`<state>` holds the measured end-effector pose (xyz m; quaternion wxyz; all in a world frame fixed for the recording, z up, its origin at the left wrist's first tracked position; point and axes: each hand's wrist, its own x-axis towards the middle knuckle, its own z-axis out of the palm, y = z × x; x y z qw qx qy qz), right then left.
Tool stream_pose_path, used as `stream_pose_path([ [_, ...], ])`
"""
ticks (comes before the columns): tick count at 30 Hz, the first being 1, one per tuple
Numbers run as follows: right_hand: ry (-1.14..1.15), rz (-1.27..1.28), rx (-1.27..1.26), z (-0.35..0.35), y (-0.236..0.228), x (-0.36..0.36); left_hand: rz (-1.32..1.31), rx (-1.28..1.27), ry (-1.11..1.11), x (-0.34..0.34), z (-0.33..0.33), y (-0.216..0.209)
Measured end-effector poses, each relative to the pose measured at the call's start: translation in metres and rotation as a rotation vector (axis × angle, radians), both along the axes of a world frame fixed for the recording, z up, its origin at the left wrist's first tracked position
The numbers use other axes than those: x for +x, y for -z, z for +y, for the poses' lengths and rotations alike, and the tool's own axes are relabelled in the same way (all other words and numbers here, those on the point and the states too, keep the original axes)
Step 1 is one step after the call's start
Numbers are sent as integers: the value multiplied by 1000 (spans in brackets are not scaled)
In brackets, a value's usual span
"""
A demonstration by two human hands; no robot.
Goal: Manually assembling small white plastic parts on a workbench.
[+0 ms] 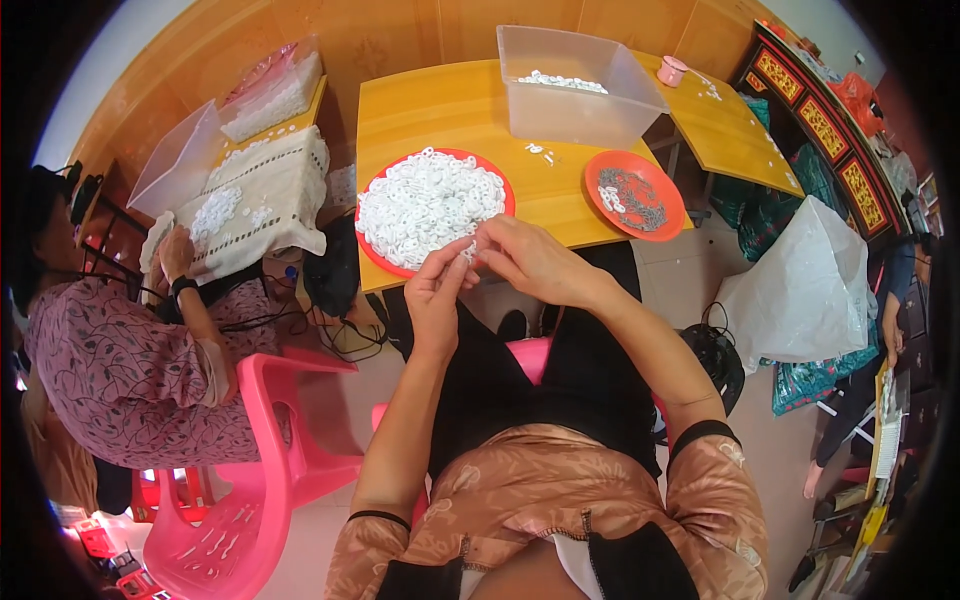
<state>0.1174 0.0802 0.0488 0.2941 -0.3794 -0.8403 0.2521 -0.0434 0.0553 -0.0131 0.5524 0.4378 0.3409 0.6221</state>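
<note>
My left hand (437,298) pinches a small white plastic piece (469,252) between thumb and fingertips, just off the near edge of the table. Close against it, my right hand (538,262) has its thumb and forefinger pressed together at the same piece; whatever tiny part they hold is hidden. Right behind my hands, a round red tray (510,193) carries a heap of white plastic pieces (428,205), ring-like or link-like in shape. To the right lies an orange-red plate (674,212) with small grey metal parts (645,213) and several white pieces (610,199).
A clear plastic bin (580,115) with white pieces stands on the yellow table (405,110). On the left, a person (150,360) works at a cloth-covered table (270,195) beside a pink chair (225,530). A large white sack (800,285) sits on the right.
</note>
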Motion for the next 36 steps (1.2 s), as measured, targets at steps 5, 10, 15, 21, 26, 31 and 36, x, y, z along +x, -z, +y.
stream_pose_path([
  [5, -22, 37, 17, -7, 0, 0, 38, 13, 8, 1, -3, -1],
  [10, -11, 53, 35, -12, 0, 1, 45, 66, 27, 2, -4, -3],
  [15, 15, 112, 60, -18, 2, 0, 47, 63, 36, 4, -5, -3],
  [21, 16, 173, 32, -22, 6, 3, -138, -24, 130, 5, -7, -4],
  [26, 18, 208, -17, -25, 6, 3, -206, -45, 164, 6, -8, -4],
  [31, 21, 189, -8, -25, 7, 4, -82, -20, 114, 6, -9, -6],
  [36, 73, 132, 128, -26, 10, 0, 208, 168, -46, 8, -9, -7],
])
